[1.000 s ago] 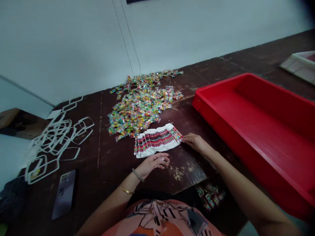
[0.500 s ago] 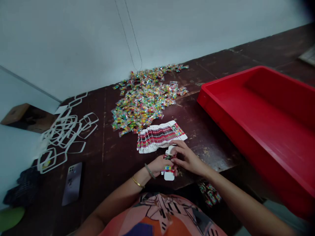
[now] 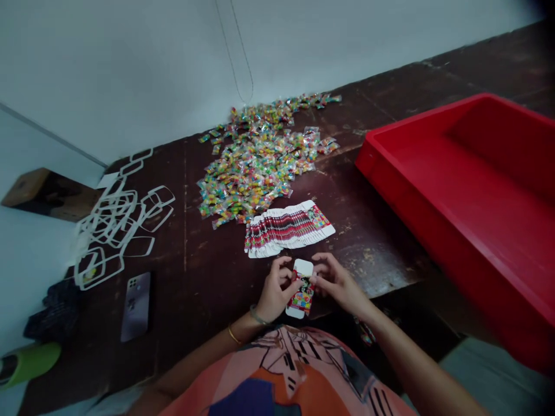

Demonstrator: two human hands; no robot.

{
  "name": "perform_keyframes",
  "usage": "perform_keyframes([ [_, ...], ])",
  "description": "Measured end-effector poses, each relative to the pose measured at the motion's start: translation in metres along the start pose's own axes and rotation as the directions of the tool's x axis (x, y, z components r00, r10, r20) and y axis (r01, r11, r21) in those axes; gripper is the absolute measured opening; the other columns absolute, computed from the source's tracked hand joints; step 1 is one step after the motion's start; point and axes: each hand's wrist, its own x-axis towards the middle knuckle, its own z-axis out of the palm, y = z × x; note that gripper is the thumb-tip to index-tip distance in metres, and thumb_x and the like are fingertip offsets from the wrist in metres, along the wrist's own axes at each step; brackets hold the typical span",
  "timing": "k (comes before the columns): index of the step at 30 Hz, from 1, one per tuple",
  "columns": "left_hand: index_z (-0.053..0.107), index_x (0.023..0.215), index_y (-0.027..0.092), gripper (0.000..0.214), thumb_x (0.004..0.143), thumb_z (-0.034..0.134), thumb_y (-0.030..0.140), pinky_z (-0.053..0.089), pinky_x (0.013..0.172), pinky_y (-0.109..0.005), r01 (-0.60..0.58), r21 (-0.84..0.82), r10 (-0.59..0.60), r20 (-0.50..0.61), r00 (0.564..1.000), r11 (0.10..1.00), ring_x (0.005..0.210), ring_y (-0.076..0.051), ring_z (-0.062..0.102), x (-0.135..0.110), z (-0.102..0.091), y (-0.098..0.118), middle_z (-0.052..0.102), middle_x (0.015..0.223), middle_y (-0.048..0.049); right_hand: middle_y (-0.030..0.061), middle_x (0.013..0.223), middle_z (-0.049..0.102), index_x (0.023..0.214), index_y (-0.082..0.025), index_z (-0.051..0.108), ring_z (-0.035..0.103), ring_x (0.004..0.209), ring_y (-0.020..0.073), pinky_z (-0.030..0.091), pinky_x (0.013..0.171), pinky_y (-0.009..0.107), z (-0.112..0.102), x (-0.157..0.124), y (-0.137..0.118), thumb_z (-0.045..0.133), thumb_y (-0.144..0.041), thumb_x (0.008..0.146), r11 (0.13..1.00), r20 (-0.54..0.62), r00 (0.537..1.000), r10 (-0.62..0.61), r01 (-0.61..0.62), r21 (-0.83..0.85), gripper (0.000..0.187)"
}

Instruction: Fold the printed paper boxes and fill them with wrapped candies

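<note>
Between my two hands, near the table's front edge, is a small printed carton [image 3: 300, 296], red and colourful with white flaps at both ends. My left hand [image 3: 276, 292] grips its left side, thumb on the front face. From the right, my right hand [image 3: 337, 284] pinches the other side, its thumb and fingers at the upper edge. Just beyond lies a fanned row of flat printed cartons [image 3: 286, 229] with white flaps. Behind that row spreads a heap of small clear packets of colourful sweets [image 3: 254, 173].
A big red tray [image 3: 437, 196] takes up the right side. On the left are a pile of white loop-shaped bands [image 3: 115, 216], a phone [image 3: 136, 306], a cardboard box [image 3: 47, 193], a dark crumpled bag [image 3: 54, 312] and a green object [image 3: 37, 364].
The carton has turned so its printed front faces up, with its white flaps showing at top and bottom. My hands have moved to its two sides. The camera view has shifted slightly.
</note>
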Motion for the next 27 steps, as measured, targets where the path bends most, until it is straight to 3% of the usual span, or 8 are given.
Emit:
perform_keyframes([
  [4, 0.055, 0.106, 0.016, 0.031, 0.080, 0.060, 0.031, 0.044, 0.069, -0.022, -0.085, 0.124, 0.062, 0.182, 0.981, 0.989, 0.071, -0.011, 0.057, -0.022, -0.011, 0.004, 0.062, 0.079, -0.0007, -0.0021, 0.075, 0.059, 0.090, -0.017, 0.060, 0.052, 0.055, 0.0053, 0.047, 0.057, 0.019, 0.002, -0.012, 0.017, 0.070, -0.038, 0.075, 0.907, 0.171, 0.950, 0.262, -0.302, 0.292, 0.028],
  [8, 0.064, 0.080, 0.014, 0.019, 0.082, 0.056, 0.031, 0.041, 0.069, -0.022, -0.065, 0.191, 0.015, 0.252, 0.968, 0.979, 0.071, -0.012, 0.056, -0.033, -0.014, 0.007, 0.064, 0.076, -0.0029, -0.0022, 0.072, 0.061, 0.090, -0.016, 0.067, 0.049, 0.049, 0.0039, 0.047, 0.054, 0.019, 0.005, -0.014, 0.020, 0.080, -0.031, 0.062, 0.841, 0.286, 0.863, 0.417, -0.485, 0.239, 0.034],
  [11, 0.060, 0.086, 0.015, 0.016, 0.077, 0.060, 0.028, 0.040, 0.065, -0.021, 0.121, 0.015, -0.122, 0.115, 0.986, 0.993, 0.066, -0.011, 0.053, -0.032, -0.010, 0.005, 0.062, 0.073, -0.0008, 0.0015, 0.077, 0.063, 0.089, -0.017, 0.072, 0.057, 0.061, 0.0102, 0.049, 0.063, 0.025, 0.014, -0.015, 0.012, 0.073, -0.036, 0.070, 0.977, 0.193, 0.958, 0.211, -0.209, -0.031, 0.027],
  [13, 0.053, 0.107, 0.018, 0.037, 0.071, 0.063, 0.021, 0.041, 0.067, -0.022, 0.286, -0.220, -0.257, 0.150, 0.955, 0.933, 0.068, -0.011, 0.055, -0.028, -0.006, 0.002, 0.063, 0.079, -0.0001, 0.0046, 0.089, 0.065, 0.090, -0.019, 0.073, 0.060, 0.080, 0.0155, 0.048, 0.074, 0.029, 0.022, -0.016, 0.004, 0.064, -0.038, 0.080, 0.967, 0.196, 0.980, -0.023, 0.072, -0.243, 0.023],
  [15, 0.047, 0.118, 0.020, 0.054, 0.066, 0.062, 0.016, 0.042, 0.070, -0.025, 0.423, -0.399, -0.345, 0.254, 0.904, 0.814, 0.071, -0.012, 0.057, -0.025, -0.004, -0.003, 0.064, 0.084, -0.0011, 0.0056, 0.091, 0.066, 0.087, -0.020, 0.075, 0.060, 0.086, 0.0170, 0.046, 0.078, 0.029, 0.027, -0.018, -0.001, 0.055, -0.037, 0.088, 0.912, 0.213, 0.968, -0.132, 0.203, -0.356, 0.026],
  [20, 0.053, 0.117, 0.016, 0.052, 0.066, 0.057, 0.017, 0.043, 0.084, -0.033, 0.505, -0.557, -0.292, 0.429, 0.855, 0.659, 0.095, -0.022, 0.059, -0.027, -0.008, -0.012, 0.064, 0.104, -0.0090, 0.0057, 0.086, 0.067, 0.089, -0.021, 0.076, 0.061, 0.082, 0.0169, 0.047, 0.074, 0.028, 0.029, -0.014, 0.004, 0.063, -0.035, 0.082, 0.908, 0.156, 0.984, -0.088, 0.143, -0.394, 0.020],
  [25, 0.049, 0.129, 0.020, 0.063, 0.069, 0.067, 0.016, 0.033, 0.101, -0.035, 0.410, -0.442, -0.185, 0.468, 0.864, 0.798, 0.119, -0.024, 0.047, -0.031, -0.016, -0.026, 0.054, 0.129, -0.0085, 0.0056, 0.080, 0.067, 0.088, -0.017, 0.075, 0.061, 0.067, 0.0149, 0.049, 0.061, 0.026, 0.023, -0.004, 0.011, 0.065, -0.038, 0.079, 0.944, 0.131, 0.988, 0.087, -0.040, -0.326, 0.025],
  [27, 0.044, 0.134, 0.019, 0.067, 0.071, 0.069, 0.021, 0.033, 0.101, -0.036, 0.411, -0.443, -0.175, 0.483, 0.858, 0.797, 0.120, -0.024, 0.046, -0.030, -0.019, -0.032, 0.052, 0.132, -0.0106, 0.0055, 0.080, 0.067, 0.088, -0.017, 0.075, 0.061, 0.069, 0.0148, 0.049, 0.061, 0.026, 0.022, -0.003, 0.010, 0.063, -0.037, 0.081, 0.933, 0.149, 0.987, 0.062, -0.005, -0.359, 0.024],
])
